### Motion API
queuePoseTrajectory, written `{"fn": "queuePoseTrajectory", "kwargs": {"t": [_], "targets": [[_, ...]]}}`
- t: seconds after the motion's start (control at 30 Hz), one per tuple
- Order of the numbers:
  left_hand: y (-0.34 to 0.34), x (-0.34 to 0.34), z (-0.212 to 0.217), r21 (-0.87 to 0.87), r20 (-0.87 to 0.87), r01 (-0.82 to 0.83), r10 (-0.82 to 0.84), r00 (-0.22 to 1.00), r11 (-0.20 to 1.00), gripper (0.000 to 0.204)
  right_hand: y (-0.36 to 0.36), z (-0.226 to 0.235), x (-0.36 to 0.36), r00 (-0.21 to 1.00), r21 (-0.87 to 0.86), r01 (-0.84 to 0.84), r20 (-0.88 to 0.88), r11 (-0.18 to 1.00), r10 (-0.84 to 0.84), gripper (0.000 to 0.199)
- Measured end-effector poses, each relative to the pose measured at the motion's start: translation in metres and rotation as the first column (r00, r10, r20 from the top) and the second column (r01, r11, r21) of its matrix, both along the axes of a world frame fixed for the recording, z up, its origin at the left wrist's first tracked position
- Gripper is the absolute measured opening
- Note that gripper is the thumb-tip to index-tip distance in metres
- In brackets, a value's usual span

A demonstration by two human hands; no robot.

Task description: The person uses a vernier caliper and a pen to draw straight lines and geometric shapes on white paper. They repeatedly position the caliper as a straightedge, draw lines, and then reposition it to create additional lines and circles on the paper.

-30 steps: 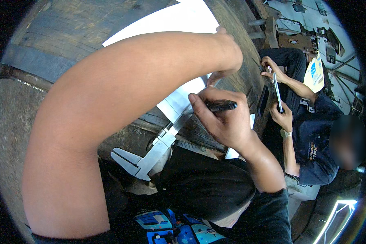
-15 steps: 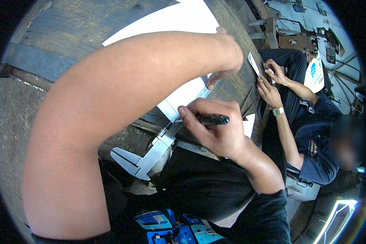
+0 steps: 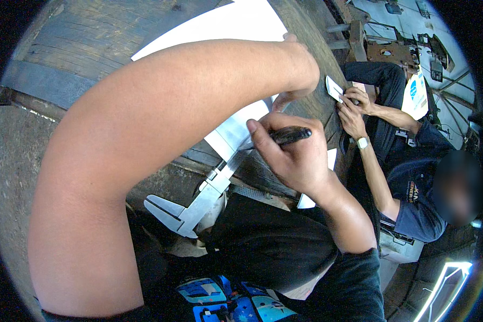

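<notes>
Pen (image 3: 287,136), black, clamped in the right hand (image 3: 295,155) with fingers closed round the barrel, tip aimed down-left at the white paper sheet (image 3: 236,131). Moved lower and nearer the body than a second ago, then half a second ago: hand drawn down along the sheet's near edge, now just beside the steel vernier caliper (image 3: 198,201). Reads as writing carried on line by line, likely noting a measurement. Left hand (image 3: 295,70) pressed on the paper at the far end of the bare forearm, fingers mostly hidden behind the wrist, so open or closed cannot be told; unmoved across the three moments. Caliper lying on the worn wooden surface (image 3: 64,53), jaws hanging past its near edge, untouched, unshifted. Beyond, a co-worker's hands (image 3: 354,110) holding a small white card (image 3: 334,87), shifted lower against the surface edge.
</notes>
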State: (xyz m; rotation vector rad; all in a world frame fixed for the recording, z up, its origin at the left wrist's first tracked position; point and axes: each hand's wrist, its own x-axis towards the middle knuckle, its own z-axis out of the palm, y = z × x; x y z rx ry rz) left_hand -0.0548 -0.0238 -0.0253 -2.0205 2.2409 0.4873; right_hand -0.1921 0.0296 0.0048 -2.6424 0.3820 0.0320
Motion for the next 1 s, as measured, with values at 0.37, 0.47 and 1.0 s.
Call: {"fn": "queuePoseTrajectory", "kwargs": {"t": [0.37,0.47,1.0], "targets": [[0.004,0.002,0.004,-0.018,0.006,-0.010,0.010,1.000,1.000,0.086,-0.012,0.001,0.000,1.000,0.026,0.019,0.019,0.999,-0.020,0.022],[0.003,0.001,0.004,-0.022,0.008,-0.008,0.008,1.000,1.000,0.081,-0.014,-0.001,0.000,0.998,0.033,-0.012,0.061,0.999,0.010,0.022],[0.012,-0.006,0.015,0.024,0.001,-0.015,0.015,1.000,1.000,0.088,-0.117,0.012,-0.049,0.892,-0.127,0.401,-0.171,0.907,-0.418,0.036]]}}
